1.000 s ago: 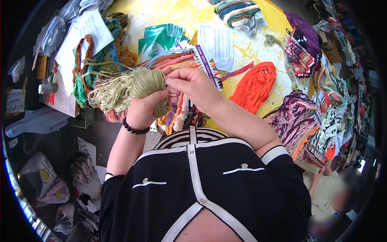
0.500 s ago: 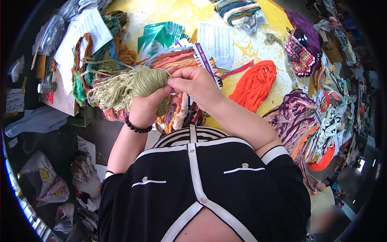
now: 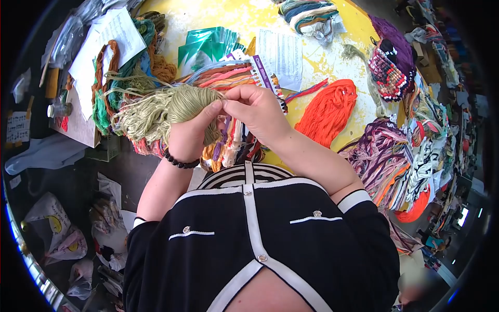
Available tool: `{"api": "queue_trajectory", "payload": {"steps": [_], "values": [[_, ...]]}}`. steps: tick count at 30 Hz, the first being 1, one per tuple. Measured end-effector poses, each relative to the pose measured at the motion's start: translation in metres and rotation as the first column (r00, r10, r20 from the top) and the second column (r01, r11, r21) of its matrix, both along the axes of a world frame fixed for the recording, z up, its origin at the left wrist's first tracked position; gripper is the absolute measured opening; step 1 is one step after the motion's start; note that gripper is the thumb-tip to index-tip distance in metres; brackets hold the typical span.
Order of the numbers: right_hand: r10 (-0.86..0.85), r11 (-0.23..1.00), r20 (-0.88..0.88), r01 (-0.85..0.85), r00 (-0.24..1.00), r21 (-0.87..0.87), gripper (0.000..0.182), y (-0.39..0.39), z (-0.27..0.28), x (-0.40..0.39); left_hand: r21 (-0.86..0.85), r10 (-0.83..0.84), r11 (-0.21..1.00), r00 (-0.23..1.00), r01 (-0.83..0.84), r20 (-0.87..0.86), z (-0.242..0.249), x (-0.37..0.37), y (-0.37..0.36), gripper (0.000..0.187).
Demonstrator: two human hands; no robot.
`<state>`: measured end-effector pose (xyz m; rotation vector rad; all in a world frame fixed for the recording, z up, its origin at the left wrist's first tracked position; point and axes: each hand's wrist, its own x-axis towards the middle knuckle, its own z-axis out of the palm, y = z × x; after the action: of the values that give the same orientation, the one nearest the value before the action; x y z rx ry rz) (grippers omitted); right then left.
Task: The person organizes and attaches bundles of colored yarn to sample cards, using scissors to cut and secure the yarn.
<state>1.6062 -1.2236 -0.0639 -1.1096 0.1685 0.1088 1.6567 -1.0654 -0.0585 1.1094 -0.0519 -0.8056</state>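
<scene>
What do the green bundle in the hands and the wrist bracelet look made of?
Green bundle: soft matte thread or yarn, seemingly cotton; many loose fine strands show. Bracelet: round dark glossy beads, possibly stone or glass; small highlights on them.

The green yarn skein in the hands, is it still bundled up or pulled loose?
Partly both. The olive-green yarn skein is bunched where the left hand grips it; looped strands fan out loose leftward. The right hand pinches at it.

We see bright daylight glaring off the yellow table (image 3: pixel 234 21); beyond it, fisheye edges warp and darken.
</scene>
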Motion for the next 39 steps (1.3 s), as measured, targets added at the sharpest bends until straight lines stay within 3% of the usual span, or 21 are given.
{"api": "queue_trajectory", "payload": {"steps": [5,10,12,14,15,16,17,18,20,21,22,23,24,26,27,28,30,32,34,37,39], "values": [[-0.051,0.997,-0.025,0.053,0.998,0.059,0.011,0.001,-0.002,0.002,0.04,0.219,0.975,0.975,-0.218,-0.019,-0.008,-0.005,-0.01,0.014],[-0.129,0.99,0.026,0.13,0.991,-0.049,0.016,-0.009,0.0,0.009,-0.08,0.216,0.974,0.976,-0.214,0.011,-0.006,0.002,-0.012,0.018],[-0.185,0.801,0.019,0.139,0.983,0.582,0.015,-0.034,0.017,0.014,-0.329,0.142,0.929,0.985,-0.168,-0.103,-0.021,0.024,0.012,0.023],[-0.119,0.646,0.196,-0.074,0.973,0.76,0.011,-0.069,0.03,0.006,-0.392,0.26,0.859,0.94,-0.329,-0.219,-0.016,0.046,0.044,0.022],[-0.102,0.687,0.193,-0.072,0.976,0.723,0.009,-0.088,0.031,-0.005,-0.655,0.07,0.706,0.947,-0.268,-0.313,-0.028,0.065,0.07,0.023],[-0.085,0.725,0.189,-0.069,0.978,0.685,0.01,-0.11,0.031,-0.019,-0.676,0.022,0.691,0.942,-0.257,-0.336,-0.026,0.079,0.086,0.023],[-0.114,0.797,0.104,0.028,0.988,0.603,0.008,-0.133,0.023,-0.032,-0.464,0.345,0.687,0.813,-0.56,-0.47,-0.027,0.091,0.11,0.019],[-0.151,0.856,0.021,0.12,0.988,0.504,0.008,-0.159,0.01,-0.048,-0.519,0.316,0.547,0.736,-0.657,-0.599,-0.034,0.107,0.133,0.013],[-0.453,0.886,-0.114,0.432,0.884,-0.168,0.014,-0.236,-0.032,-0.085,-0.375,0.592,0.549,0.664,-0.747,-0.456,-0.067,0.137,0.203,0.007],[-0.671,0.529,-0.054,0.427,0.739,-0.733,0.015,-0.274,-0.042,-0.107,-0.383,0.594,0.575,0.691,-0.723,-0.412,-0.064,0.136,0.211,0.011],[-0.645,0.018,0.17,0.237,0.745,-0.971,0.018,-0.312,-0.053,-0.131,-0.388,0.594,0.602,0.716,-0.698,-0.367,-0.057,0.136,0.213,0.018],[-0.801,-0.197,0.075,-0.144,0.594,-0.97,0.019,-0.301,-0.022,-0.128,-0.378,0.591,0.607,0.715,-0.699,-0.374,-0.047,0.133,0.193,0.018],[-0.802,-0.196,0.068,-0.153,0.594,-0.968,0.019,-0.298,-0.031,-0.121,-0.212,0.587,0.767,0.795,-0.606,-0.151,-0.035,0.121,0.156,0.026],[-0.636,-0.056,0.202,0.217,0.745,-0.975,0.017,-0.288,-0.057,-0.102,0.127,0.413,0.896,0.904,-0.425,0.108,-0.034,0.097,0.079,0.039],[-0.616,0.363,0.024,0.311,0.788,-0.879,0.016,-0.242,-0.057,-0.072,0.255,0.309,0.907,0.941,-0.335,0.138,-0.041,0.091,0.04,0.044],[-0.543,0.446,-0.126,0.158,0.83,-0.881,0.018,-0.205,-0.063,-0.046,0.021,0.198,0.98,0.952,-0.199,-0.232,-0.06,0.084,0.013,0.039],[-0.31,0.579,-0.11,0.096,0.944,-0.809,0.023,-0.158,-0.107,-0.006,0.122,0.082,0.992,0.918,-0.037,-0.389,-0.085,0.079,-0.051,0.034],[-0.22,0.625,-0.187,-0.008,0.957,-0.78,0.023,-0.127,-0.134,0.029,0.232,0.013,0.969,0.925,0.082,-0.38,-0.14,0.083,-0.084,0.026],[-0.183,0.589,-0.113,0.017,0.977,-0.808,0.024,-0.116,-0.167,0.052,0.311,0.096,0.949,0.897,0.048,-0.431,-0.164,0.085,-0.108,0.022],[-0.187,0.642,-0.2,-0.035,0.962,-0.766,0.024,-0.116,-0.199,0.07,0.354,0.118,0.935,0.956,-0.016,-0.268,-0.19,0.086,-0.117,0.021],[-0.164,0.832,-0.368,-0.072,0.915,-0.55,0.026,-0.116,-0.214,0.075,0.369,0.137,0.929,0.962,-0.041,-0.237,-0.185,0.084,-0.121,0.02]]}}
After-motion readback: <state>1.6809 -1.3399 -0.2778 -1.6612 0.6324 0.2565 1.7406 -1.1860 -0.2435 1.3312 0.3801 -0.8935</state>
